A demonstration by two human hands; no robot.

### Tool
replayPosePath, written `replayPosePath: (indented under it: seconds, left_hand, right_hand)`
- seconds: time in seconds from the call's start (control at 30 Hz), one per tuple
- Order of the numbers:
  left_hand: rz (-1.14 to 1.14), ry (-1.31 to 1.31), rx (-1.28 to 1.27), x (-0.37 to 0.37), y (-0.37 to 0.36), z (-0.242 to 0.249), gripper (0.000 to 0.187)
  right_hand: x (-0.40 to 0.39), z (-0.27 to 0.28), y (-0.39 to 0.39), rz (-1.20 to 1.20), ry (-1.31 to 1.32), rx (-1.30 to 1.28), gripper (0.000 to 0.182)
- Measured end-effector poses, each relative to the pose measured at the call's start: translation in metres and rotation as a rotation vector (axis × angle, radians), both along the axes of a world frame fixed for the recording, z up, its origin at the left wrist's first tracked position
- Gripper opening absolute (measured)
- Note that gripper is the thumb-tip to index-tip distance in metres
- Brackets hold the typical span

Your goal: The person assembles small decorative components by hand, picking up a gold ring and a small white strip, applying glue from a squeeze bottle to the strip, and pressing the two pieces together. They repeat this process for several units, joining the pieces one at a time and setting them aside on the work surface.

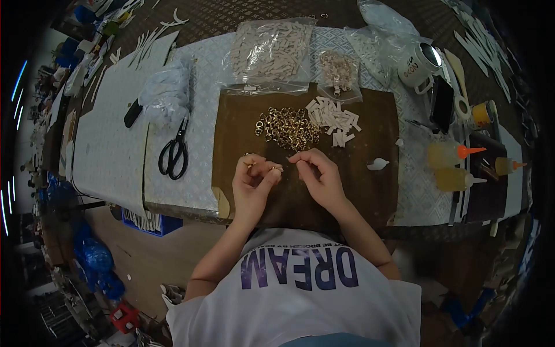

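My left hand [252, 182] is closed in a pinch on a small gold-coloured metal piece at its fingertips, too small to make out fully. Another glint of gold shows by its curled fingers. To its right, my right hand [321, 178] has thumb and index finger pressed together; whatever they hold, if anything, cannot be made out. The two hands are apart, above a brown mat [370, 124]. Just beyond them lies a heap of gold-coloured metal rings or clasps [287, 127]. A pile of short white strips [332, 115] touches its right side.
Behind the mat lie a large plastic bag of pale strips [272, 52] and a smaller bag [338, 72]. Black-handled scissors [174, 153] rest at left. On the right are a white mug [415, 66], a phone [441, 103] and glue bottles [445, 155]. A white scrap [378, 164] lies on the mat.
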State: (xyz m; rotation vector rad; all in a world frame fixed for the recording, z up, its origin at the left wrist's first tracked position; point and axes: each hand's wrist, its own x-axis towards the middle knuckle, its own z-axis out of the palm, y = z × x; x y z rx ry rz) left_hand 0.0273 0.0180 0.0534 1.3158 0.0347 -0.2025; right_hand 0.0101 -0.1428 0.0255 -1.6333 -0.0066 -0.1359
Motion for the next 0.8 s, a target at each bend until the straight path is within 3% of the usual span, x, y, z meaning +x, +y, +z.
replayPosePath:
  seconds: [0.07,0.37,0.57,0.67,0.73,0.8]
  left_hand:
    - [-0.001,-0.095,0.042,0.0,0.004,-0.011,0.009]
    - [-0.06,-0.221,0.152,-0.004,0.014,-0.025,0.012]
    - [-0.175,0.044,0.047,-0.003,0.023,-0.02,0.011]
    - [-0.151,-0.038,0.227,0.007,0.03,-0.019,0.007]
    - [0.056,-0.236,0.499,0.02,0.033,-0.026,0.006]
    - [0.036,-0.363,0.76,0.034,0.044,-0.028,0.009]
  right_hand:
    - [0.0,0.004,0.004,0.024,-0.02,0.04,0.009]
    - [0.003,0.004,0.002,0.143,-0.126,-0.096,0.012]
    - [0.001,0.004,0.004,0.24,-0.033,-0.092,0.009]
    - [0.003,0.002,0.007,0.165,-0.03,-0.119,0.01]
    - [0.005,-0.001,0.008,0.022,-0.008,-0.028,0.012]
    - [0.009,-0.004,0.003,-0.105,-0.01,0.07,0.017]
